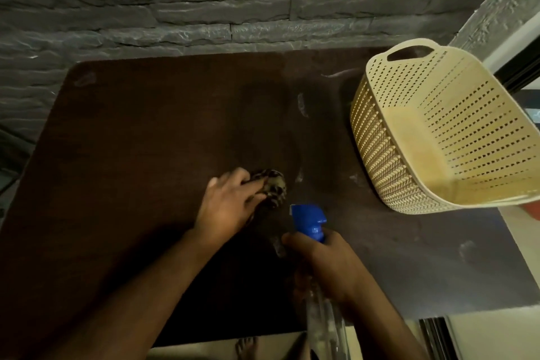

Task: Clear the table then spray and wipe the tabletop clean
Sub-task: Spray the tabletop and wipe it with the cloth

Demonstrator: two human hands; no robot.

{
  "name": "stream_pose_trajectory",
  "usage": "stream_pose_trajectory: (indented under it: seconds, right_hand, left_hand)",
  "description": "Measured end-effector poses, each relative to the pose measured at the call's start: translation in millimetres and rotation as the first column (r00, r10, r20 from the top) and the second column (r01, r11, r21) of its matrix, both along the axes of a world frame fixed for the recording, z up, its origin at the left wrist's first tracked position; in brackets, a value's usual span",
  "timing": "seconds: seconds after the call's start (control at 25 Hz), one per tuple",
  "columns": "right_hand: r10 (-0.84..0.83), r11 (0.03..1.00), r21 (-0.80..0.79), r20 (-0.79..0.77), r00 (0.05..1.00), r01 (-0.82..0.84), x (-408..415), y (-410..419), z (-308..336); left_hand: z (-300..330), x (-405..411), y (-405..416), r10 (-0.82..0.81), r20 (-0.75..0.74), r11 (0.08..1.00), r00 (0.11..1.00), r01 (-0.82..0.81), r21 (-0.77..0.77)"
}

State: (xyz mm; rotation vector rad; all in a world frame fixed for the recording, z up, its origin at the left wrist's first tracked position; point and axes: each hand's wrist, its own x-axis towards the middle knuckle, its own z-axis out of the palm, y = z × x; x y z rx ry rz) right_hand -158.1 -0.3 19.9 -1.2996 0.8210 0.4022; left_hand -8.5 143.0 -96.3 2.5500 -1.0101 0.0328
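At six o'clock on the dark brown tabletop (131, 155), a patterned cloth (273, 185) is pressed by the left hand (230, 202), grip flat; a clear blue-nozzled spray bottle (311, 222) is clamped in the right hand (324, 260).

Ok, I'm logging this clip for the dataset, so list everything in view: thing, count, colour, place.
table: one, dark brown, fills the middle, against the wall
wet streaks: several, pale, right half of the tabletop
basket: one, cream, perforated, table's far right
cloth: one, dark patterned, table centre
spray bottle: one, clear with blue head, near edge
wall: one, grey stone, behind the table
left hand: presses the cloth
right hand: holds the spray bottle
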Motion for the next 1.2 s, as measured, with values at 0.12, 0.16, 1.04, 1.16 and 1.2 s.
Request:
stream_pose_trajectory:
  seconds: [0.12,0.16,1.04,1.16,1.2]
  right_hand:
    - [-0.020,0.999,-0.025,0.011,1.000,0.021,1,4,-3]
    - [-0.027,0.999,-0.030,0.013,1.000,0.028,2,6,-4]
    - [-0.074,0.996,-0.041,-0.015,0.997,0.074,-30,9,-5]
    - [-0.052,0.998,-0.041,0.012,0.999,0.052,-32,7,-1]
    - [-0.042,0.998,-0.045,0.011,0.999,0.042,-34,6,2]
  left_hand:
    - [10,61,-34,0.184,-0.041,0.979,0.982,-0.179,0.093]
    - [16,70,-58,0.209,-0.050,0.972,0.977,-0.202,0.122]
    - [15,30,-80,0.068,-0.102,0.993,0.992,-0.057,0.107]
    - [-1,-1,-21,-0.102,-0.020,0.993,0.995,0.103,0.054]
    - [1,7,-7,-0.054,-0.003,0.997,0.999,0.054,0.064]
